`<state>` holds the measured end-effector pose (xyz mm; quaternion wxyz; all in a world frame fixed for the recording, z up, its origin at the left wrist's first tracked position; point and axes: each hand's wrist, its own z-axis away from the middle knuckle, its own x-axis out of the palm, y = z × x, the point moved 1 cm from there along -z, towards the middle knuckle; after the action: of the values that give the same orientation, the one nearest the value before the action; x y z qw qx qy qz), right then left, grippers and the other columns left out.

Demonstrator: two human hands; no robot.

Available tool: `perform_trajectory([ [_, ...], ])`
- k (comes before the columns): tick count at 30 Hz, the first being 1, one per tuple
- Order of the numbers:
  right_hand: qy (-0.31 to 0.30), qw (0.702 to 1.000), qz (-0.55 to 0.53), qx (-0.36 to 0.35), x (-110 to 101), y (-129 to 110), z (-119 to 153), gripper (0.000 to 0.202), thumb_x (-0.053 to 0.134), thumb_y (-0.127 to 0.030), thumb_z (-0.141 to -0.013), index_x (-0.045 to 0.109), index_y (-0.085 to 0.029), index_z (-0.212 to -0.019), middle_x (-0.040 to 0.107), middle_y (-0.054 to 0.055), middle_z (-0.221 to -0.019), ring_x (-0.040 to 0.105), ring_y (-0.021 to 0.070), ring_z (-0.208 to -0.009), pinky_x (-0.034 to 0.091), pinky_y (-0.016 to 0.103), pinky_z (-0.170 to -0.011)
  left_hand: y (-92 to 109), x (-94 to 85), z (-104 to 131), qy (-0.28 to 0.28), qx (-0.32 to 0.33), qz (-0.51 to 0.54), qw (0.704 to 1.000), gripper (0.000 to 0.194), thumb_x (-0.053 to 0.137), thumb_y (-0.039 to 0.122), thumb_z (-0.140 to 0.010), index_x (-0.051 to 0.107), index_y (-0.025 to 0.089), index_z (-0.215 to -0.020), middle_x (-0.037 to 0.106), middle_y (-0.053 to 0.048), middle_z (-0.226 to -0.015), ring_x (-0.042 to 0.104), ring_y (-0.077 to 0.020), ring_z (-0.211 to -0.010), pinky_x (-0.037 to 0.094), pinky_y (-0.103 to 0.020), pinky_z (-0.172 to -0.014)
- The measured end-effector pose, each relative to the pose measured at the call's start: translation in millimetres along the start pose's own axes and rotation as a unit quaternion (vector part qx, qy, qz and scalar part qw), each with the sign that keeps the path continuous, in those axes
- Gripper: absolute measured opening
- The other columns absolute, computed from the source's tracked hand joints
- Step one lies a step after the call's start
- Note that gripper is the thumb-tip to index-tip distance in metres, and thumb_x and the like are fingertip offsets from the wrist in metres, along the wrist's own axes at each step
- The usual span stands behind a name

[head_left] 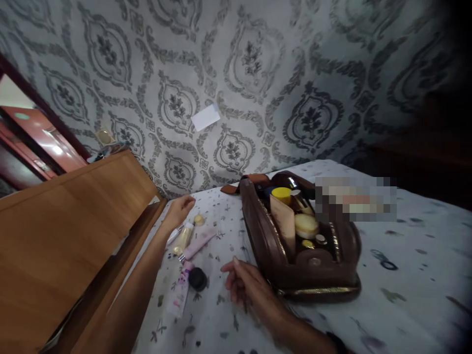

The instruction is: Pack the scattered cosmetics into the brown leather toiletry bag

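Observation:
My left hand (180,211) is over the far left part of the patterned sheet, its fingers curled in with nothing visible in them. Close by lie a small round yellowish item (199,220), a yellowish tube (183,239) and a pink tube (199,244). Nearer to me are a white and pink tube (178,295) and a round black item (197,279). My right hand (245,285) holds nothing, its fingers loosely bent and apart, left of the brown bag (319,275). The unzipped bag contains a yellow-lidded jar (281,195), a beige packet (283,221) and a round cream-coloured item (306,225).
A wooden board (84,226) rises along the left side of the sheet (391,305). Behind is a patterned wall with a white card (205,117) on it. A blurred-out patch (356,199) lies right of the bag, and a dark hair-tie-like loop (388,264) is nearer.

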<state>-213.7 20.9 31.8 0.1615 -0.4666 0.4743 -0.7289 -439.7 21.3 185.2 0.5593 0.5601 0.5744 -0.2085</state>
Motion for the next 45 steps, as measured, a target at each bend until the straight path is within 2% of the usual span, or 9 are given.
perform_trajectory([
  [5, 0.005, 1.0, -0.015, 0.012, -0.1, 1.4, -2.2, 0.068, 0.066, -0.08, -0.064, 0.064, -0.016, -0.085, 0.058, -0.001, -0.063, 0.05, 0.0094, -0.045, 0.029, 0.023, -0.042, -63.9, 34.0, -2.3, -0.021, -0.081, -0.009, 0.996, 0.028, 0.05, 0.02, -0.086, 0.067, 0.013, -0.106, 0.073, -0.01, -0.098, 0.065, -0.0221, -0.091, 0.052, -0.033, -0.085],
  [10, 0.002, 1.0, -0.013, 0.012, -1.2, 1.4, -1.4, 0.068, 0.065, -0.08, -0.065, 0.065, -0.016, -0.087, 0.058, -0.001, -0.064, 0.05, 0.0094, -0.047, 0.031, 0.023, -0.042, -74.7, 70.2, 3.2, -0.052, -0.083, -0.01, 0.995, 0.04, 0.058, 0.027, -0.086, 0.062, 0.017, -0.124, 0.067, -0.012, -0.125, 0.06, -0.0256, -0.115, 0.046, -0.035, -0.1],
  [14, -0.004, 1.0, -0.011, 0.004, -1.5, 0.7, -0.6, 0.068, 0.065, -0.08, -0.067, 0.065, -0.015, -0.087, 0.059, 0.0, -0.065, 0.051, 0.0096, -0.047, 0.032, 0.024, -0.043, -66.9, 76.1, 5.7, -0.05, -0.085, -0.016, 0.995, 0.04, 0.062, 0.019, -0.079, 0.065, 0.019, -0.119, 0.069, -0.012, -0.121, 0.057, -0.0295, -0.12, 0.04, -0.039, -0.105],
  [18, -0.004, 1.0, -0.012, 0.001, -1.2, 0.4, -0.5, 0.072, 0.065, -0.082, -0.064, 0.065, -0.014, -0.087, 0.059, 0.0, -0.065, 0.051, 0.0099, -0.048, 0.032, 0.024, -0.044, -48.2, 62.5, 22.9, -0.045, -0.059, 0.021, 0.997, 0.036, 0.059, 0.024, -0.084, 0.062, 0.017, -0.119, 0.071, -0.011, -0.111, 0.063, -0.0264, -0.106, 0.047, -0.038, -0.096],
  [22, 0.018, 0.999, -0.029, -0.004, 0.2, -0.5, 1.3, 0.071, 0.068, -0.079, -0.066, 0.067, -0.013, -0.094, 0.062, 0.001, -0.07, 0.055, 0.0108, -0.052, 0.034, 0.024, -0.047, -16.6, 51.2, 70.1, -0.092, 0.013, 0.105, 0.99, 0.041, 0.06, 0.031, -0.087, 0.058, 0.021, -0.126, 0.068, -0.005, -0.119, 0.064, -0.0189, -0.105, 0.05, -0.029, -0.093],
  [27, 0.011, 0.999, -0.05, -0.014, 1.8, -3.0, 2.4, 0.066, 0.064, -0.079, -0.07, 0.063, -0.016, -0.09, 0.067, 0.004, -0.079, 0.062, 0.0146, -0.059, 0.038, 0.026, -0.051, 18.7, 58.2, 128.4, -0.116, 0.093, 0.192, 0.97, 0.037, 0.066, 0.036, -0.087, 0.062, 0.022, -0.122, 0.068, -0.008, -0.121, 0.061, -0.0236, -0.111, 0.046, -0.038, -0.101],
  [35, 0.017, 1.0, 0.001, -0.016, 1.5, -1.6, 2.7, 0.056, 0.062, -0.076, -0.075, 0.057, -0.021, -0.083, 0.05, -0.006, -0.05, 0.048, 0.0111, -0.047, 0.031, 0.025, -0.048, 19.4, 77.6, 146.8, -0.066, 0.197, 0.107, 0.972, 0.03, 0.056, 0.039, -0.096, 0.056, 0.022, -0.121, 0.066, -0.01, -0.116, 0.058, -0.0241, -0.11, 0.046, -0.039, -0.097],
  [39, 0.009, 0.999, 0.033, -0.024, 1.3, -0.9, 4.3, 0.057, 0.063, -0.076, -0.073, 0.057, -0.021, -0.087, 0.052, -0.006, -0.054, 0.046, 0.0102, -0.047, 0.032, 0.024, -0.046, 23.2, 80.5, 154.0, -0.049, 0.171, 0.058, 0.982, 0.029, 0.047, 0.041, -0.099, 0.055, 0.019, -0.117, 0.066, -0.01, -0.106, 0.058, -0.0244, -0.099, 0.045, -0.038, -0.087],
  [45, -0.006, 0.999, 0.041, -0.022, 2.2, -2.2, 6.3, 0.056, 0.061, -0.076, -0.075, 0.056, -0.022, -0.085, 0.051, -0.007, -0.052, 0.045, 0.0099, -0.047, 0.033, 0.023, -0.045, 21.4, 84.2, 156.1, -0.049, 0.089, 0.032, 0.994, 0.04, 0.035, 0.05, -0.099, 0.054, 0.021, -0.079, 0.06, -0.004, -0.075, 0.055, -0.0214, -0.074, 0.04, -0.035, -0.069],
])
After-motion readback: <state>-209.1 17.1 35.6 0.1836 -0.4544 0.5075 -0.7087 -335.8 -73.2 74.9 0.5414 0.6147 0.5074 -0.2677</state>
